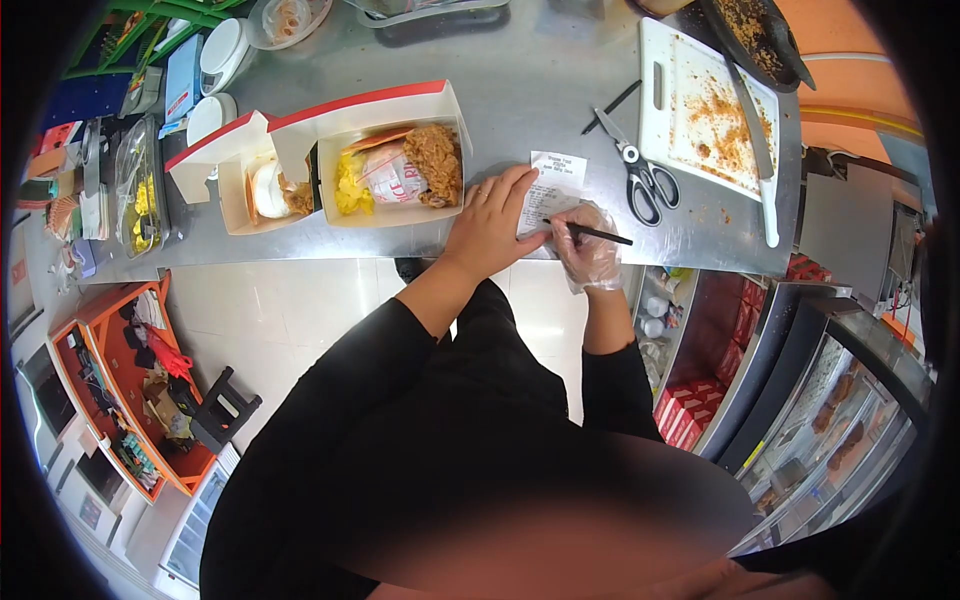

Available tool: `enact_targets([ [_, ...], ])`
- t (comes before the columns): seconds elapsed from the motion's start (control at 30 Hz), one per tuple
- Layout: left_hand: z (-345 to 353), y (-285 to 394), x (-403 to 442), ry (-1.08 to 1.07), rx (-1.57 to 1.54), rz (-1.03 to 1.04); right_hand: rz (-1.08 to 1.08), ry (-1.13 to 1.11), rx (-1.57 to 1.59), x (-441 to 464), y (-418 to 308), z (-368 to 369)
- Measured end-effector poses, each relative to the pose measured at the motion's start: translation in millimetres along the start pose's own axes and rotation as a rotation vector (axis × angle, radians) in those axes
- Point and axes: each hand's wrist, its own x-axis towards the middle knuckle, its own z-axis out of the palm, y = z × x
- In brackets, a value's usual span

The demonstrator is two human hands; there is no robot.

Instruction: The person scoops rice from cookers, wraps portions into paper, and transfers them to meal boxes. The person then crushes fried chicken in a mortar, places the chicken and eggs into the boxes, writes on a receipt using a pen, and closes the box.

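Note:
A printed paper receipt (pixel 558 172) lies on the steel table near its front edge. My left hand (pixel 488 228), bare, rests with its fingers stretched out along the receipt's left side. In a clear plastic glove, my right hand (pixel 590 250) grips a black pen (pixel 605 235), its tip at the receipt's lower part. Just left of my left hand stands an open meal box (pixel 390 216) holding fried chicken (pixel 433 165), a wrapped rice packet (pixel 390 173) and yellow scrambled food (pixel 354 182). Beside it, a second open box (pixel 240 212) contains a white round item and a fried piece.
Scissors (pixel 640 172) lie right of the receipt, below a dark stick (pixel 612 107). A crumb-covered white cutting board (pixel 690 135) carries a long knife (pixel 750 120). A dark pan (pixel 755 40) stands at the back right. Left sits a clear tray (pixel 142 195) with yellow food.

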Motion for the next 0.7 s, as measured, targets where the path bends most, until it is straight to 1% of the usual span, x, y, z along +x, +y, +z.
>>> enact_targets([
  [0.07,-0.3,0.2,0.5,-0.001,-0.014,-0.008,-0.03,-0.01,-0.028,5.2,-6.5,-1.8],
  [0.13,-1.4,0.7,0.7,-0.009,0.024,-0.003,-0.12,-0.047,-0.072,10.5,-10.9,-3.4],
  [0.17,-1.8,1.3,0.7,-0.009,0.025,-0.004,-0.12,-0.048,-0.072,9.5,-7.7,-2.5],
  [0.23,-2.6,1.6,0.5,-0.005,0.015,0.0,-0.078,0.049,-0.094,7.2,-2.9,0.8],
  [0.37,-0.7,0.5,-0.3,-0.016,0.023,-0.006,-0.068,-0.023,-0.022,12.2,-15.6,-2.0],
  [0.43,-1.2,0.5,0.6,-0.015,0.031,-0.002,-0.203,-0.048,-0.114,18.1,-18.9,-2.9],
  [0.57,-2.4,1.8,0.6,-0.033,0.042,-0.004,-0.221,-0.051,-0.136,17.0,-16.4,-1.6],
  [0.63,-1.2,1.9,0.6,-0.011,0.03,-0.009,-0.111,-0.055,-0.036,16.3,-18.2,-4.7],
  [0.7,-1.7,1.8,1.0,-0.022,0.031,-0.012,-0.144,-0.057,-0.031,16.4,-16.5,-4.1],
])
